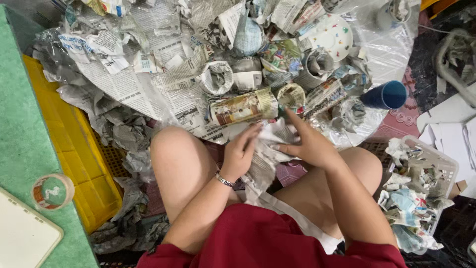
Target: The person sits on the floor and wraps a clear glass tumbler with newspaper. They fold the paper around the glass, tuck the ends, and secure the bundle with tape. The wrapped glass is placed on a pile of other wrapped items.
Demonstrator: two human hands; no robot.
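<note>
I sit on the floor with my knees apart. My left hand and my right hand both press and fold a sheet of newspaper between my knees, wrapped around something I cannot see. A silver bracelet circles my left wrist. Just beyond my hands lies a newspaper-wrapped cylinder on its side. Several more paper-wrapped cups stand behind it.
A white dotted plate and a blue cup lie at the back right. A yellow crate with crumpled paper sits left, next to a green mat bearing a tape roll. A white basket of paper scraps stands right.
</note>
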